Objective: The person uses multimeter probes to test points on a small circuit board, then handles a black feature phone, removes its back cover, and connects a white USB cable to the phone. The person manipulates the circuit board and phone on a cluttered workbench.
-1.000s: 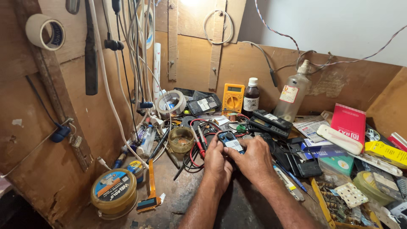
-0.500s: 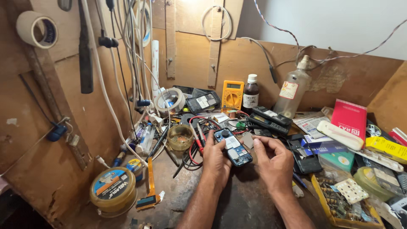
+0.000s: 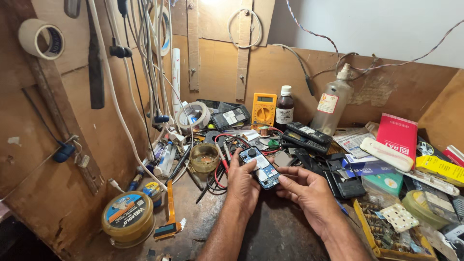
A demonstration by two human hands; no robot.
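Blue-black and glassy, the opened small phone (image 3: 260, 167) sits just past the middle of the bench, propped between both hands with its back cover off and its circuit side up. It looks light and rigid, yet fragile: bare board, a round camera lens at its far end, thin edges. By my judgement it is best taken by the long side edges, never pressed on the exposed parts, and its smooth frame could slip from a loose pinch.

At 6 o'clock from the phone, the left hand (image 3: 243, 186) curls around the phone's left edge, thumb up along the side, fingers closed beneath it; it carries the weight. At about 4 o'clock the right hand (image 3: 309, 191) lies half open, its fingertips (image 3: 282, 180) bent in to touch the phone's near right corner, with nothing else in its hold.

At 9 o'clock stands a small amber jar (image 3: 204, 157) among red and black test leads (image 3: 220, 166); a round yellow tin (image 3: 128, 219) lies nearer, at 8 o'clock. At 3 o'clock black phone parts (image 3: 344, 181) are heaped. Farther, at 12 o'clock, a yellow multimeter (image 3: 264, 109), a dark bottle (image 3: 284, 107) and a clear spray bottle (image 3: 332, 102) stand against the board wall.
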